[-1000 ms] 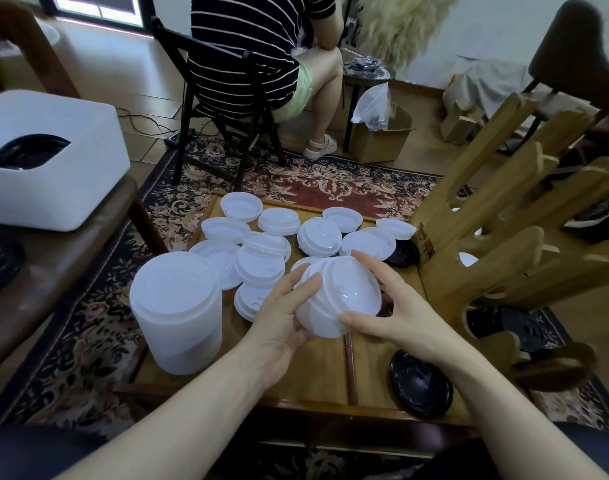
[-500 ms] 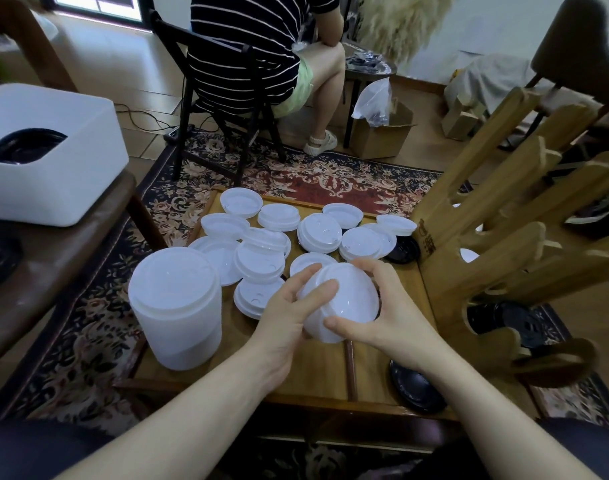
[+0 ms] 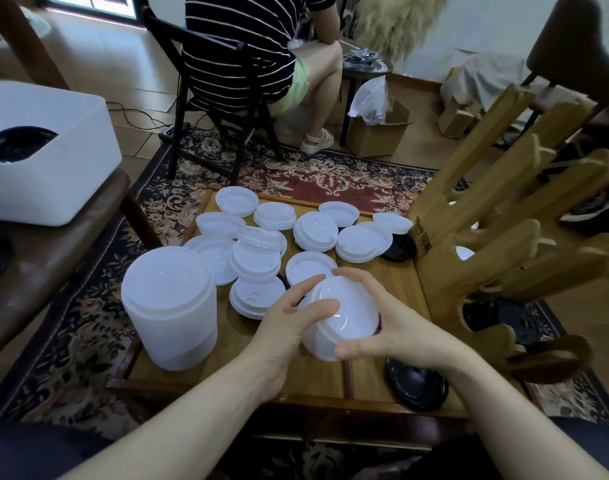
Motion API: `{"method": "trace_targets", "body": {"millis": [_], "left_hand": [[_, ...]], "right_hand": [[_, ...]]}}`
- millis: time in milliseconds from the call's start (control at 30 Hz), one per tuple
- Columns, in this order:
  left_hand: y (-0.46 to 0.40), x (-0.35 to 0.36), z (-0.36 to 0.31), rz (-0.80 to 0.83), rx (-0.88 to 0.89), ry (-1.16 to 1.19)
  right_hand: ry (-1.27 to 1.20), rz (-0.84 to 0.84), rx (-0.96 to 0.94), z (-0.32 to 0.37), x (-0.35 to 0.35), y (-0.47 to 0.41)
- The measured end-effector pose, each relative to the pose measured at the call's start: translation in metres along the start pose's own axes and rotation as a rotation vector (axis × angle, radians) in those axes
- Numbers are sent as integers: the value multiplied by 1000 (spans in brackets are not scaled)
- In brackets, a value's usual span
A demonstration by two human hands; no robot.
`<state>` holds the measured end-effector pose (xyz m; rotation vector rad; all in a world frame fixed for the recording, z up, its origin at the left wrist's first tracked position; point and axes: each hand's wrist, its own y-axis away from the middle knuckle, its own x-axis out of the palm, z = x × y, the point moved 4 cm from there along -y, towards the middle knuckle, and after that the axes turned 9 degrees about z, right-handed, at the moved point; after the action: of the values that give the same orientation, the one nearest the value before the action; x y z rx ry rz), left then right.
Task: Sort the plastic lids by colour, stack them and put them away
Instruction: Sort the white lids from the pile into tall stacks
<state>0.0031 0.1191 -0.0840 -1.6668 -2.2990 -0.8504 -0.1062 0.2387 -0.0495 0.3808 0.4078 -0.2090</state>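
Observation:
Both hands grip a short stack of white lids (image 3: 342, 315) just above the wooden tray (image 3: 396, 282). My left hand (image 3: 289, 320) wraps its left side with the thumb over the top. My right hand (image 3: 389, 317) curls round the right side and far rim. A tall stack of white lids (image 3: 169, 306) stands at the tray's left. Several loose white lids (image 3: 258, 258) and small piles (image 3: 315, 230) lie across the far half. One black lid (image 3: 415, 382) lies at the tray's near right, another (image 3: 400, 247) by the wooden stand.
A wooden peg stand (image 3: 497, 237) rises on the right with black lids (image 3: 510, 317) behind its base. A white bin (image 3: 43, 188) holding black lids sits on a bench at left. A person sits on a black chair (image 3: 206, 109) beyond the tray, on a patterned rug.
Both hands keep hold of the white lid stack and have turned it slightly, drawing it a little nearer. Nothing else on the tray has moved.

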Motion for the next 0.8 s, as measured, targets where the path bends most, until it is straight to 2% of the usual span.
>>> {"method": "trace_targets", "body": {"millis": [67,133,200,233,333,500,600,667,733,800], "left_hand": [[5,1,9,-29,-20,29],[9,1,16,-48,-39,46],[12,-1,20,-74,-45,63],[13,-2,20,-91,-49,77],[13,-6,21,-139,-52,114],[12,-8,25,-154,-64,134],[11,-6,28,-135,-84,144],[9,-6,28,-133,-86,154],[8,-5,26,-136,-79,163],[6,-7,22,-156,-69,182]], "right_hand": [[-93,50,7,-1,-6,-2],[-72,-105,13,-11,-15,-13],[126,-297,8,-23,-26,-28],[293,-330,-10,-28,-28,-36],[714,-274,-94,-37,-25,-60],[904,-214,-130,-41,-15,-83],[808,-306,-151,-37,-19,-78],[617,-387,-116,-34,-24,-71],[319,-501,-20,-33,-32,-60],[-92,-619,49,-30,-40,-47]]}}
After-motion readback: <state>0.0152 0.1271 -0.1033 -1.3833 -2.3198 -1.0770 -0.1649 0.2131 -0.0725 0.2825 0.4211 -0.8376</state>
